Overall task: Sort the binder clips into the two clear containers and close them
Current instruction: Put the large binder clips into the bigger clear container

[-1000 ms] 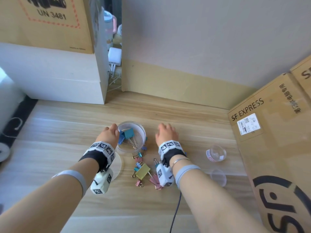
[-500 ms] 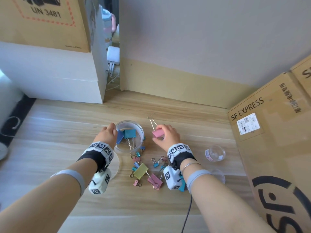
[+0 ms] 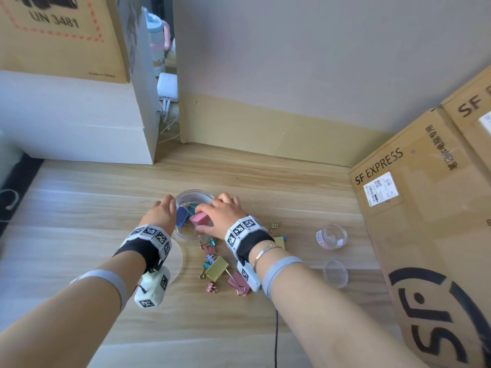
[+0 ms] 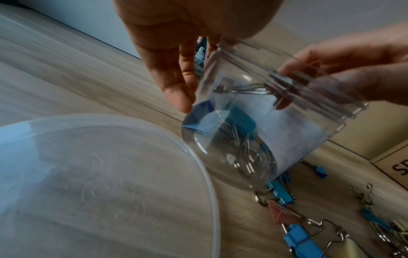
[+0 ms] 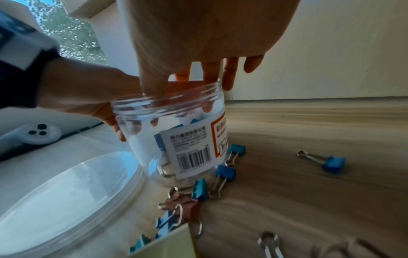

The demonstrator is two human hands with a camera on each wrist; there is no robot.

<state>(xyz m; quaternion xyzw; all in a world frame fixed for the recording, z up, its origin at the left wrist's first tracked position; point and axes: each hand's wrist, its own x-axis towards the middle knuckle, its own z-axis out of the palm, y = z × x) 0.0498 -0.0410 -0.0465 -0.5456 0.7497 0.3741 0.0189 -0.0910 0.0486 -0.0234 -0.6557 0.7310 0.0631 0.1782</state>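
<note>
A large clear jar [image 3: 195, 199] stands on the wooden table with blue and teal clips inside [image 4: 239, 120]. My left hand [image 3: 167, 208] grips its left side, fingers [image 4: 176, 90] against the wall. My right hand [image 3: 210, 219] pinches a large pink binder clip [image 3: 199, 217] in the jar's mouth [image 5: 167, 101]; the clip's wire handles [image 4: 240, 90] reach inside. Several loose clips [image 3: 218, 268] lie just in front of the jar, among them a big yellow one and small blue ones [image 5: 225, 172]. A small clear container [image 3: 332, 236] stands open to the right.
The jar's wide lid [image 3: 176, 261] lies flat beneath my left wrist [image 4: 99, 183]. The small container's lid [image 3: 336, 273] lies near an SF Express carton [image 3: 425, 208] along the right. White boxes [image 3: 79, 123] stand at the back left.
My right hand picked the pink clip up off the table, lifted it and moved left to the jar's mouth. The left hand stayed on the jar.
</note>
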